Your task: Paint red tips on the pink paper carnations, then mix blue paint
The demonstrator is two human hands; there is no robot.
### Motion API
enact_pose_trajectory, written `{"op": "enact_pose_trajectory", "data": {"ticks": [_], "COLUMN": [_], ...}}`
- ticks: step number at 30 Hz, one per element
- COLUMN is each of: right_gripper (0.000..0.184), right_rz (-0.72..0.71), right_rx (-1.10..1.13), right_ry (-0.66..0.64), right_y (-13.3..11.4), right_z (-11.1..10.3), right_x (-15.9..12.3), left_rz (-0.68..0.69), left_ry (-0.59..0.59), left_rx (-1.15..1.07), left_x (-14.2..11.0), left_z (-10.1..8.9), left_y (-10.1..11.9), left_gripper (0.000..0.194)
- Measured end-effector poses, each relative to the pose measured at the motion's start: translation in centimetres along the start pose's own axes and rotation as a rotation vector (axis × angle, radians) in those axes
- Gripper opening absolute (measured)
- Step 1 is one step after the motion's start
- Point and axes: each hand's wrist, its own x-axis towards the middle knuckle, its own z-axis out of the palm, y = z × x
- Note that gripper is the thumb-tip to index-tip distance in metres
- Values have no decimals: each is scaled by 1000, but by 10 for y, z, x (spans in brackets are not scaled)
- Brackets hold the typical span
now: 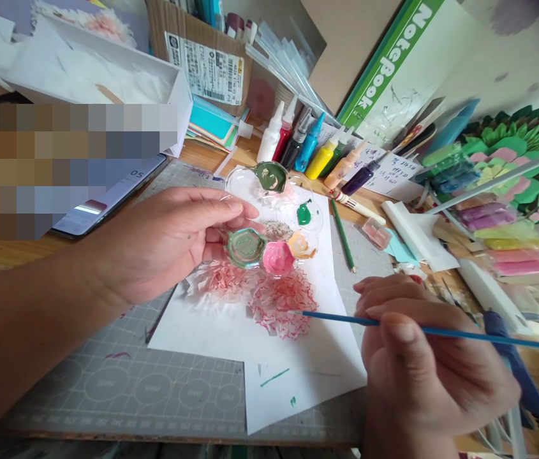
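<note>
My left hand (168,239) pinches the rim of a clear paint palette (317,220), held above the white paper. Its wells carry dark green, grey-green, pink and peach paint. In my right hand (432,363) is a thin blue paintbrush (340,317), its tip pointing left over a ruffled paper flower (282,303) with red-pink edges. Whether the bristles touch the petals I cannot tell. A second ruffled flower (221,284), paler with a pink middle, lies to its left, partly under my left hand and the palette. Both flowers rest on the white paper (206,338).
Paint bottles (321,158) stand in a row behind the palette. A green pencil (343,239) lies on the grey cutting mat (130,395). At the left are a phone (111,197) and a white box (173,95); a cardboard box (202,64) stands behind. Colourful packets (518,255) hang at the right.
</note>
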Motion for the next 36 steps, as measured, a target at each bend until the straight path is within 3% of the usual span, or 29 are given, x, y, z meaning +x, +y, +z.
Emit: {"op": "enact_pose_trajectory", "data": {"ticks": [2, 5, 9, 13, 18, 22, 26, 30, 36], "right_gripper": [15, 14, 12, 11, 12, 12, 12, 13, 12], "right_rz": [2, 129, 181, 208, 56, 90, 92, 185, 112], "right_rx": [29, 48, 48, 37, 53, 54, 39, 50, 104], "right_ry": [77, 176, 217, 148, 85, 30, 56, 51, 24], "right_y": [1, 2, 1, 2, 7, 9, 7, 4, 5], "right_z": [-3, -9, -13, -14, -12, -11, -13, -14, -7], "right_x": [2, 4, 3, 2, 1, 1, 0, 0, 0], "left_rz": [-1, 4, 20, -12, -1, -11, 5, 6, 3], "left_ry": [12, 11, 21, 49, 74, 84, 89, 82, 72], "left_rx": [-4, -12, -16, -20, -7, 11, 9, -3, 1], "left_x": [0, 0, 0, 0, 1, 1, 0, -1, -1], "left_z": [-1, -1, 2, 5, 5, 6, 6, 6, 6], "left_y": [0, 0, 3, 6, 5, 6, 6, 4, 4], "left_gripper": [11, 11, 10, 8, 9, 10, 9, 8, 8]}}
